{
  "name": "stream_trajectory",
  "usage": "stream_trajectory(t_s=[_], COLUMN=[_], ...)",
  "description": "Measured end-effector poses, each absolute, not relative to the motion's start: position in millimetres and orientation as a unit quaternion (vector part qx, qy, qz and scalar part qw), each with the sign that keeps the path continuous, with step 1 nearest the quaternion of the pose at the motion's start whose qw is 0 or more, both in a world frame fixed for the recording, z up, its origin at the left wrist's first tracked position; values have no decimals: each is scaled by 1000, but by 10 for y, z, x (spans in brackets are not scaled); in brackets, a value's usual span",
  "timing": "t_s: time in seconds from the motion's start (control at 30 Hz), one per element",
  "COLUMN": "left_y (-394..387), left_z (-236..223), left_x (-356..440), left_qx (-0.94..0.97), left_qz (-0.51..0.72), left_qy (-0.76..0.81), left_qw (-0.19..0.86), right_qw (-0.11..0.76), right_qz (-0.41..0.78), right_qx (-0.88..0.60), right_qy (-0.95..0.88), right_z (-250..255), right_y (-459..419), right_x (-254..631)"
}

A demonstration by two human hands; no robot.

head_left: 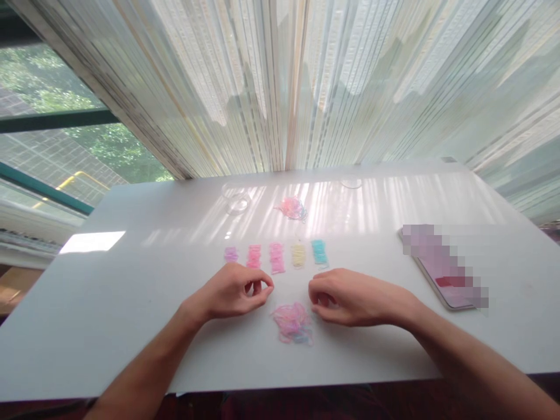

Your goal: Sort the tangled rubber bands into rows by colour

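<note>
My left hand (238,290) hovers over the white table with thumb and forefinger pinched; anything between the tips is too small to make out. My right hand (345,296) faces it, fingers curled in toward the thumb, and whatever they hold is hidden. Between and below the hands lies a loose heap of thin pink and bluish bands (292,322). Beyond them, a row of colour-sorted band groups runs left to right: purple (231,254), coral pink (254,256), pink (276,258), yellow (298,255) and teal (319,252).
A mixed-colour tangle of bands (292,208) lies farther back on the white table (144,291). Left of it is a clear round dish or lid (237,203), with another clear rim (351,183) at the back. A phone (441,274), partly pixelated, lies right. Curtains (289,87) hang behind.
</note>
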State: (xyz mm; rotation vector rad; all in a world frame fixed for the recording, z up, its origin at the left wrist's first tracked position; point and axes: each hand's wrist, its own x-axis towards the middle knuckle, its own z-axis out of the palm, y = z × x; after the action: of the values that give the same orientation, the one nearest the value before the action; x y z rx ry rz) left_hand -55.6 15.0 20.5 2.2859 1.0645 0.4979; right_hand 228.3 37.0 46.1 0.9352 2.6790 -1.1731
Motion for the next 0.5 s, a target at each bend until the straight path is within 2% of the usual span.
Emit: stream_trajectory(t_s=[0.23, 0.5], left_y=[89, 57], left_z=[301, 265], left_x=[-488, -477], left_qx=[839, 838], left_qz=[66, 61], left_qy=[409, 399], left_qw=[353, 366], right_qw=[46, -10], right_qz=[-375, -330], right_qx=[299, 296], right_qy=[876, 896], right_z=[406, 338], right_y=[306, 239], right_x=[2260, 2255])
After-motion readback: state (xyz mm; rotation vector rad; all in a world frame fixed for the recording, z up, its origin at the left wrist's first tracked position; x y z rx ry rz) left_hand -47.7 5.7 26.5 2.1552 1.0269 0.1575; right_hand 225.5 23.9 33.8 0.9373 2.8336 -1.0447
